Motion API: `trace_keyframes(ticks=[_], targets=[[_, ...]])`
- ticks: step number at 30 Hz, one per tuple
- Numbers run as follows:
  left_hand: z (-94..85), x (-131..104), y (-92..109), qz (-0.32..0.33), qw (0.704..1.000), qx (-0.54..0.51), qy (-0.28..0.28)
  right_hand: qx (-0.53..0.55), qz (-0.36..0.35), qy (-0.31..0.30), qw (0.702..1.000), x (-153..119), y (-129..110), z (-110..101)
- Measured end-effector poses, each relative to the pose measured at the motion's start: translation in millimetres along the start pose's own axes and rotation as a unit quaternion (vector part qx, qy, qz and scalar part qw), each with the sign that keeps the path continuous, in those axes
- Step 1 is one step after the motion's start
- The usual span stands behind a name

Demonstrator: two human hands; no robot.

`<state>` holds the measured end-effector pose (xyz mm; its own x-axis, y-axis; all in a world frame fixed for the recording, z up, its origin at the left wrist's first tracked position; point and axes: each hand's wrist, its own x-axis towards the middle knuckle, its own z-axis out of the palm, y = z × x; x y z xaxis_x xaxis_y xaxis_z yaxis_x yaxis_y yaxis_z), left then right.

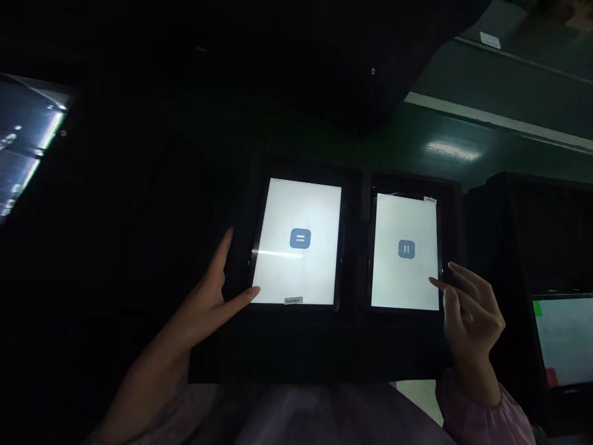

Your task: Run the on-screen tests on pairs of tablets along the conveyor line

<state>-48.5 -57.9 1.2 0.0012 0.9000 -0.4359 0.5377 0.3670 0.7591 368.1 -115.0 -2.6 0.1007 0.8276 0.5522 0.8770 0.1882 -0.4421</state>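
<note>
A lit tablet-like screen (299, 207) lies in a dark frame in the middle, a blue icon with two white bars at its centre. My left hand (204, 306) is open at its lower left, the thumb tip over the screen's edge and the index finger stretched along the frame. A second lit screen (403, 281) with a similar blue icon lies to the right. My right hand (475, 309) is at its lower right, fingers apart and holding nothing. Its index fingertip is over the screen; whether it touches I cannot tell.
A small barcode label (293, 301) sits at the left screen's bottom edge, another label (430, 199) at the right screen's top. A monitor (569, 340) stands at the far right. A shiny panel (28, 142) shows at upper left. The surroundings are very dark.
</note>
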Motion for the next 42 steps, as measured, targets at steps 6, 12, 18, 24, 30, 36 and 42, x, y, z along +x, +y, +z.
trace_keyframes(ticks=[6, 12, 18, 24, 30, 36, 42], targets=[[11.3, 3.8, 26.8, -0.06, 0.982, -0.143, 0.107, -0.045, 0.022, -0.026, 0.998, 24.5, -3.6, -6.8], [13.7, 16.5, 17.1, -0.084, 0.969, -0.144, 0.181, -0.053, 0.046, -0.028, 0.997, 60.7, 4.6, -4.7], [7.7, 33.1, 16.9, -0.092, 0.967, -0.082, 0.225, 0.0, 0.273, 0.001, 0.962, 52.5, 51.3, 13.4], [6.7, 37.5, 21.3, -0.059, 0.952, -0.149, 0.26, -0.002, 0.244, -0.027, 0.969, 48.1, 49.6, 11.8], [11.2, 40.8, 18.8, -0.055, 0.926, -0.17, 0.332, -0.07, 0.005, -0.056, 0.996, 89.3, 39.3, 43.9], [10.3, 48.3, 17.6, -0.025, 0.918, -0.177, 0.354, -0.072, 0.003, -0.044, 0.996, 92.6, 45.3, 65.2], [10.1, 55.5, 20.4, -0.02, 0.914, -0.153, 0.375, -0.093, 0.0, -0.094, 0.991, 91.0, 40.9, 59.8]])
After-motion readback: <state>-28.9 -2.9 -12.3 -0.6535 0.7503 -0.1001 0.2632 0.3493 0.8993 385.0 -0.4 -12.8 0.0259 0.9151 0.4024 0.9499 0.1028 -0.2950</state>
